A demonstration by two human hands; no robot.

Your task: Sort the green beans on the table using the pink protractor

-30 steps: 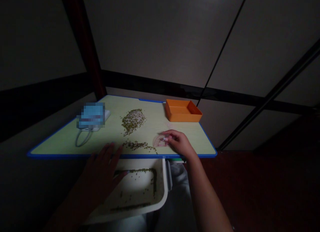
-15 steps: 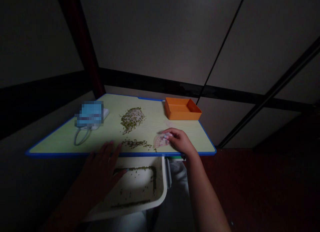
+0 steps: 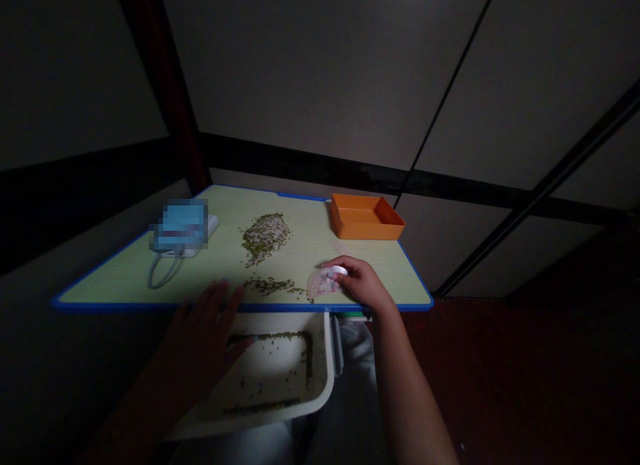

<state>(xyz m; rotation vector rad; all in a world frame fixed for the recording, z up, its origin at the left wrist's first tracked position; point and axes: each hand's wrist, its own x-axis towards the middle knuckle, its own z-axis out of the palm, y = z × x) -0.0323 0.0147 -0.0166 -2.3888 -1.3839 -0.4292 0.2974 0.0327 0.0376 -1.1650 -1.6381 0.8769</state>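
My right hand grips a clear protractor with reddish markings, held low over the right front of the small table. Left of its edge runs a loose strip of small green beans or grains. Behind that strip lies a bigger pile, green mixed with pale grains. My left hand is open in shadow at the table's front edge, fingers spread, thumb over a white tub. More green grains lie along the tub's inside edges.
An orange open box stands at the table's back right. On the left sit a blurred blue object and a white device with a looped cable. The table has a blue rim. Panelled wall rises behind.
Both hands stay almost in place, and the right still holds the protractor. The view has shifted very slightly; the grains look the same.
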